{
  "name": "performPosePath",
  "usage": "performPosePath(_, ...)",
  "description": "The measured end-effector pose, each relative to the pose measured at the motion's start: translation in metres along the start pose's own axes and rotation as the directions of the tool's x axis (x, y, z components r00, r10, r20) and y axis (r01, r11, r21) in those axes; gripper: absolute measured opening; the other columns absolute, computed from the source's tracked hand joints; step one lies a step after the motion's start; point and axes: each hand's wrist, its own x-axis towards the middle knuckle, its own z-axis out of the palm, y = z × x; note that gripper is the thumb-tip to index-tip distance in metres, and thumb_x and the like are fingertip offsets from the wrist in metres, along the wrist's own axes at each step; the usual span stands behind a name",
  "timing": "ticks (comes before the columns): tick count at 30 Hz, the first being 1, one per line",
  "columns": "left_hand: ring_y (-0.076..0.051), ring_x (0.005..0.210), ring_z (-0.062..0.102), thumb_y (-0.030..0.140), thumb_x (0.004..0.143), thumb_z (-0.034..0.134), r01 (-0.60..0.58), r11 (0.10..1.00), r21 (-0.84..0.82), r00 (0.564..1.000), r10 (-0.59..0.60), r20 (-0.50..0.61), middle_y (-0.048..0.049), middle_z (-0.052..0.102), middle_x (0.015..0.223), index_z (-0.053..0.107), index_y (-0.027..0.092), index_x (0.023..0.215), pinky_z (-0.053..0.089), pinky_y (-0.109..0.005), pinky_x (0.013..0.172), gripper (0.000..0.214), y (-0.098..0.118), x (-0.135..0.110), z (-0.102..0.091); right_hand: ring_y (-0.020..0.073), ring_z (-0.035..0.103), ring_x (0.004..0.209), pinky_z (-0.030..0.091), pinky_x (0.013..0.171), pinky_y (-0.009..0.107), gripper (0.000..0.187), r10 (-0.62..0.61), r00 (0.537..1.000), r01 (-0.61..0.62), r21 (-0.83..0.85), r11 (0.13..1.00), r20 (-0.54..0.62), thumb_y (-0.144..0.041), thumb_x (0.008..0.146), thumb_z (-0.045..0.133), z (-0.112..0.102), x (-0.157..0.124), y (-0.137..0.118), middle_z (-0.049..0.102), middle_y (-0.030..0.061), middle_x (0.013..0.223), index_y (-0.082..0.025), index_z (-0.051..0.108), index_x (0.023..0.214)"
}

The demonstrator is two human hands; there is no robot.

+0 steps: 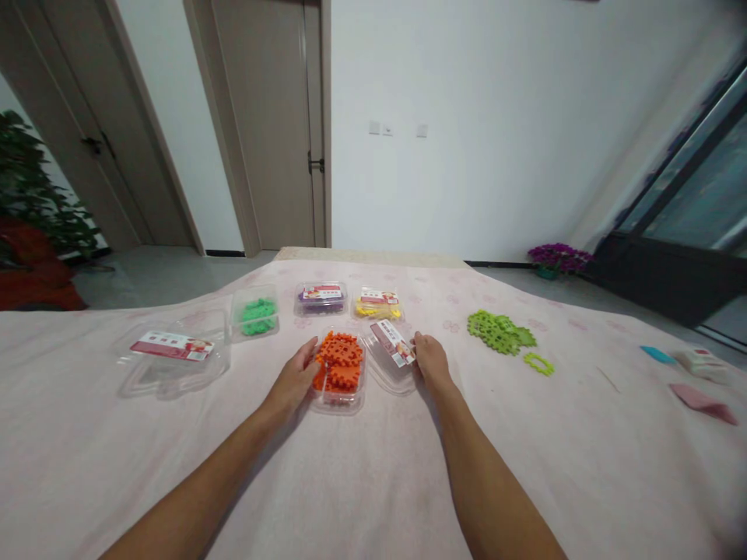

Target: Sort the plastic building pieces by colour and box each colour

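A clear plastic box (345, 407) holding orange gear-edged pieces (340, 351) lies in front of me, its lid folded out to the right. My left hand (292, 379) grips the box's left side, the thumb and fingers curled at the edge. The clear lid (390, 372) bears a white and red label (392, 342) and tilts slightly. My right hand (432, 362) is closed on the lid's right edge, with its fingertips partly hidden. Behind the orange box are a closed box of yellow pieces (378, 311) and a closed box of purple pieces (320, 306).
Green pieces (259, 317) sit in a clear box at the left, near an empty-looking clear box (175, 377) with a label. Loose lime-green pieces (500, 332) lie on the right. A blue item (657, 355) and a pink cloth (703, 403) are farther right on the pink tablecloth (385, 482).
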Motion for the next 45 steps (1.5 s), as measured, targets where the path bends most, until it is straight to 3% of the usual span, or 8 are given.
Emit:
performPosePath(4, -0.026, 0.125, 0.058, 0.011, 0.061, 0.072, -0.016, 1.0, 0.014, 0.981, 0.013, 0.193, -0.014, 0.064, 0.134, 0.07, 0.02, 0.116, 0.043, -0.036, 0.104, 0.055, 0.016, 0.018, -0.007, 0.0275, 0.056, 0.105, 0.039, 0.089, 0.037, 0.026, -0.298, 0.947, 0.231, -0.391, 0.891, -0.119, -0.03, 0.092, 0.048, 0.003, -0.02, -0.018, 0.066, 0.0152, 0.113, -0.018, 0.067, 0.104)
performPosePath(7, -0.027, 0.115, 0.064, 0.018, 0.061, 0.075, -0.019, 0.997, 0.069, 0.947, -0.004, 0.32, -0.0136, 0.07, 0.124, 0.073, 0.018, 0.11, 0.046, -0.038, 0.1, 0.049, 0.023, 0.033, -0.009, 0.0247, 0.054, 0.108, 0.036, 0.095, 0.035, 0.023, -0.508, 0.861, 0.479, -0.355, 0.803, 0.013, -0.024, 0.093, 0.048, 0.014, -0.039, -0.033, 0.067, 0.0103, 0.112, -0.019, 0.067, 0.106)
performPosePath(11, -0.031, 0.116, 0.061, 0.03, 0.069, 0.074, -0.229, 0.919, 0.321, 0.965, 0.171, 0.2, -0.0123, 0.073, 0.115, 0.076, 0.021, 0.102, 0.04, -0.044, 0.106, 0.035, 0.025, 0.032, -0.01, 0.021, 0.055, 0.105, 0.037, 0.094, 0.031, 0.021, -0.609, 0.778, 0.628, -0.24, 0.741, 0.155, -0.025, 0.095, 0.048, 0.023, -0.054, -0.046, 0.067, 0.0078, 0.109, -0.021, 0.066, 0.104)
performPosePath(16, -0.033, 0.124, 0.051, 0.042, 0.081, 0.065, -0.424, 0.582, 0.694, 0.881, 0.443, 0.166, -0.0112, 0.067, 0.123, 0.074, 0.027, 0.107, 0.022, -0.046, 0.114, 0.032, 0.025, -0.01, 0.005, 0.0217, 0.057, 0.098, 0.038, 0.089, 0.031, 0.024, -0.542, 0.815, 0.578, -0.351, 0.737, 0.205, -0.036, 0.096, 0.05, 0.018, -0.054, -0.053, 0.067, 0.0081, 0.102, -0.022, 0.068, 0.102)
performPosePath(25, -0.029, 0.108, 0.06, 0.029, 0.085, 0.051, -0.428, 0.182, 0.885, 0.898, 0.193, 0.395, -0.0088, 0.069, 0.118, 0.069, 0.025, 0.118, 0.039, -0.04, 0.095, 0.038, 0.042, -0.011, -0.001, 0.0271, 0.056, 0.106, 0.038, 0.09, 0.039, 0.03, -0.418, 0.901, 0.401, -0.587, 0.704, 0.115, -0.031, 0.096, 0.049, 0.009, -0.054, -0.055, 0.067, 0.0104, 0.113, -0.022, 0.065, 0.12)
performPosePath(31, -0.027, 0.116, 0.059, 0.026, 0.076, 0.058, -0.513, 0.169, 0.842, 0.853, -0.008, 0.521, -0.0074, 0.067, 0.127, 0.064, 0.025, 0.127, 0.042, -0.035, 0.095, 0.051, 0.06, 0.026, -0.033, 0.0246, 0.054, 0.113, 0.039, 0.099, 0.037, 0.03, -0.621, 0.757, 0.651, -0.307, 0.694, 0.201, -0.021, 0.091, 0.056, 0.019, -0.062, -0.065, 0.067, 0.0077, 0.12, -0.02, 0.065, 0.119)
performPosePath(37, -0.029, 0.111, 0.06, 0.027, 0.074, 0.062, -0.516, 0.178, 0.838, 0.852, 0.012, 0.523, -0.0099, 0.07, 0.12, 0.067, 0.023, 0.122, 0.042, -0.037, 0.094, 0.048, 0.065, 0.025, -0.028, 0.0245, 0.052, 0.117, 0.037, 0.103, 0.038, 0.045, -0.697, 0.608, 0.784, -0.153, 0.601, 0.38, -0.031, 0.088, 0.066, 0.036, -0.058, -0.093, 0.065, 0.0087, 0.127, -0.019, 0.059, 0.131)
performPosePath(45, -0.03, 0.11, 0.062, 0.025, 0.07, 0.066, -0.468, 0.316, 0.826, 0.883, 0.116, 0.456, -0.0109, 0.072, 0.115, 0.068, 0.02, 0.115, 0.044, -0.041, 0.097, 0.046, 0.068, 0.019, -0.03, 0.0255, 0.06, 0.105, 0.042, 0.096, 0.04, 0.043, -0.649, 0.591, 0.764, -0.074, 0.641, 0.479, -0.033, 0.081, 0.072, 0.048, -0.042, -0.104, 0.07, 0.0108, 0.111, -0.017, 0.066, 0.121)
